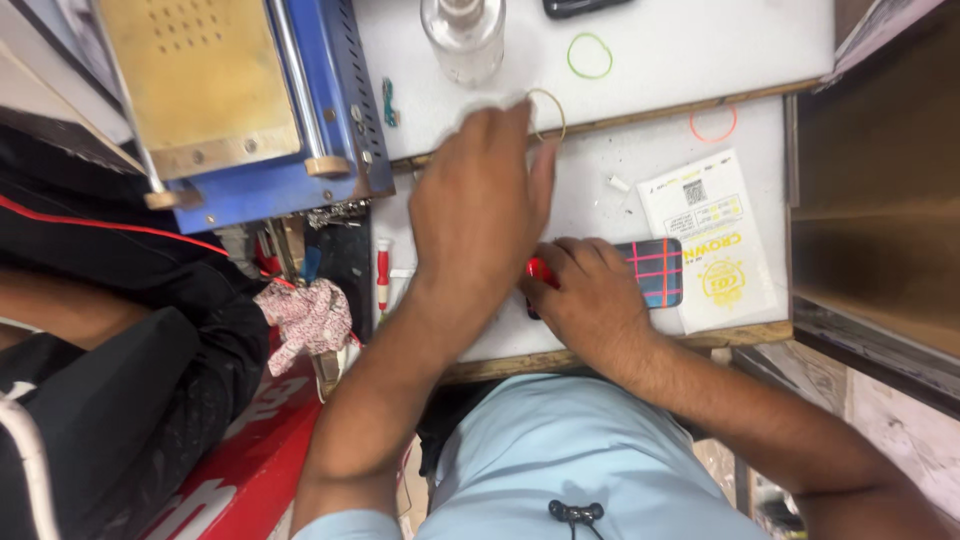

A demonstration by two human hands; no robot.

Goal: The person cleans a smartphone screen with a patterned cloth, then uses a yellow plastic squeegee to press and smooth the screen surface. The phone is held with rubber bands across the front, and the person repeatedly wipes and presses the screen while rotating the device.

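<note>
My right hand rests on a dark phone with red and blue grid lines, lying flat on the white table; fingers are curled over its left end, where a small red part shows. My left hand is stretched forward over the table, fingers together and flat, fingertips near a clear glass bottle and a yellowish rubber band. It holds nothing that I can see.
A white and yellow packet lies right of the phone. Green and orange rubber bands lie further back. A blue machine with a brass plate stands at left. A red-handled screwdriver lies by the table's left edge.
</note>
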